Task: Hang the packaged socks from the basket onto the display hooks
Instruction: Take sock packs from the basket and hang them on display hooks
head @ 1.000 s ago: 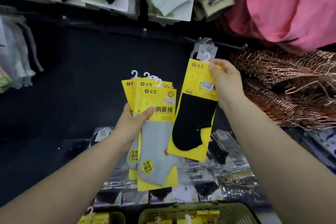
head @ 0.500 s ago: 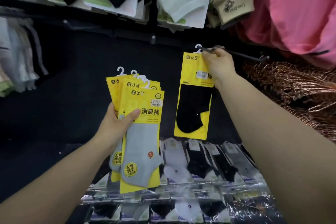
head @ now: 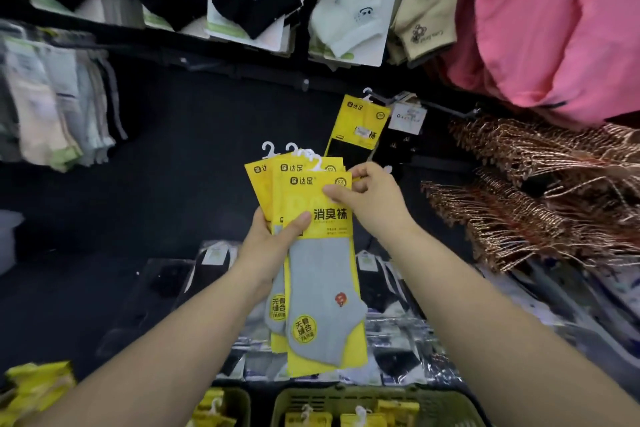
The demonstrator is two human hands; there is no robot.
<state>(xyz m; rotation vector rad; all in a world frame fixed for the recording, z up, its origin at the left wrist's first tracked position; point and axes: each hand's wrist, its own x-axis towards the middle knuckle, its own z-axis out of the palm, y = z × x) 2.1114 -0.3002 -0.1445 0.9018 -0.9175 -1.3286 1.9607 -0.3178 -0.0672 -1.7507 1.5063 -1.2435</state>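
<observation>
My left hand [head: 270, 250] grips a fanned stack of yellow sock packs with white hooks. The front pack [head: 320, 274] holds a grey sock. My right hand [head: 370, 201] pinches the upper right edge of that front pack between thumb and fingers. Behind the hands, a yellow pack with a black sock [head: 358, 130] hangs free on a black display hook [head: 443, 106] on the dark wall. The olive green basket [head: 353, 399] sits at the bottom edge with more yellow packs inside.
Rows of socks hang above [head: 346, 10] and at the left [head: 59, 97]. Pink cloth [head: 561, 24] and copper hangers [head: 540, 184] crowd the right. Clear-wrapped socks [head: 398, 340] lie below the hands. A second basket [head: 221, 406] shows at the bottom.
My right hand let go of the black-sock pack, which now hangs on the hook, and came down to pinch the front pack in my left hand's stack.
</observation>
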